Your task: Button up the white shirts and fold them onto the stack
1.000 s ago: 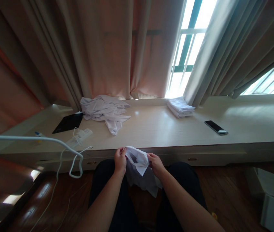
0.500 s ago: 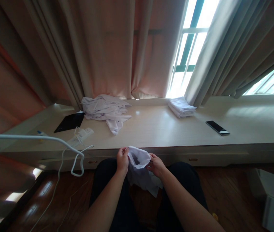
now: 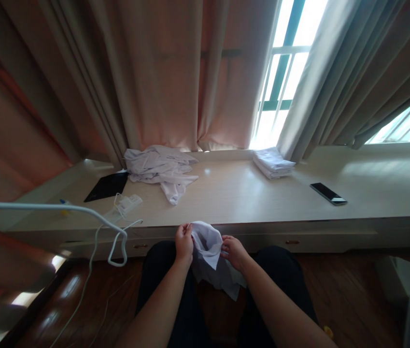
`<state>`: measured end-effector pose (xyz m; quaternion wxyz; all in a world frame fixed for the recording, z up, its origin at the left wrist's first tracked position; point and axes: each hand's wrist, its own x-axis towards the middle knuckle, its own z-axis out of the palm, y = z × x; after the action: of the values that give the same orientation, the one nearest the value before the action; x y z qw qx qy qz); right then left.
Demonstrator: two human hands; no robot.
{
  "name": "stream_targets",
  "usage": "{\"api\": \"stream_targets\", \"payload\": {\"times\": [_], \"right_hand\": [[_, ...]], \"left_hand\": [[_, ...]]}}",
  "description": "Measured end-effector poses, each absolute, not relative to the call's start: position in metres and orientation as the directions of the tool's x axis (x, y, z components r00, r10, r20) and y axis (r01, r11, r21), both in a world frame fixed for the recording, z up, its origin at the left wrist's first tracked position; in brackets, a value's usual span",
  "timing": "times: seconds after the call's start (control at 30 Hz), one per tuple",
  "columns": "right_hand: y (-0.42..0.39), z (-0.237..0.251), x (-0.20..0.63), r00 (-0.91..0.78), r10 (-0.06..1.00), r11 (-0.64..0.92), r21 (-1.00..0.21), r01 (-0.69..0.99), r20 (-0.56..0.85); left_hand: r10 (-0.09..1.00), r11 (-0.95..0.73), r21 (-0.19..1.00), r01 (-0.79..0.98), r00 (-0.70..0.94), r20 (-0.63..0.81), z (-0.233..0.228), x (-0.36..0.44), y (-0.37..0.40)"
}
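A white cloth (image 3: 207,244) with an open, tube-like mouth hangs between my knees, just below the desk's front edge. My left hand (image 3: 184,244) is closed, pinching its rim on the left side. At the opposite side of the mouth is my right hand (image 3: 234,252), fingers apart and touching or very near the fabric. A pointed flap of the cloth droops over the front of the mouth. The lower part hangs loosely; I cannot tell what kind of item it is.
On the desk (image 3: 222,203) lie a crumpled white cloth pile (image 3: 159,169), a folded white stack (image 3: 273,163), a phone (image 3: 328,194), a black flat sheet (image 3: 106,187) and a white power strip (image 3: 130,204). A white bent rod (image 3: 81,209) crosses the left side. Curtains (image 3: 164,72) hang behind.
The near side of the cloth's mouth has folded down into a pointed flap. My right hand's fingers have loosened from the rim, while my left hand keeps its pinch. The view has shifted slightly.
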<state>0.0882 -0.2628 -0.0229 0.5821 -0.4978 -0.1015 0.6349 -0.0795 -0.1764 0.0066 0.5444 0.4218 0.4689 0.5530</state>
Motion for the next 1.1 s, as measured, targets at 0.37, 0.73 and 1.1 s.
{"api": "stream_targets", "payload": {"times": [0.37,0.73,1.1], "right_hand": [[-0.273,-0.019,0.072,-0.104,0.825,-0.497,-0.627,-0.599,-0.555],[-0.261,-0.028,0.08,0.034,0.86,-0.334,-0.611,-0.718,-0.51],[-0.257,-0.022,0.083,0.224,0.9,-0.043,-0.586,-0.809,-0.375]], "left_hand": [[0.993,0.045,0.969,-0.243,-0.094,-0.07,0.003,-0.082,-0.174],[0.993,0.043,0.963,-0.266,-0.096,-0.072,0.003,-0.083,-0.171],[0.99,0.044,0.954,-0.298,-0.114,-0.082,0.01,-0.082,-0.174]]}}
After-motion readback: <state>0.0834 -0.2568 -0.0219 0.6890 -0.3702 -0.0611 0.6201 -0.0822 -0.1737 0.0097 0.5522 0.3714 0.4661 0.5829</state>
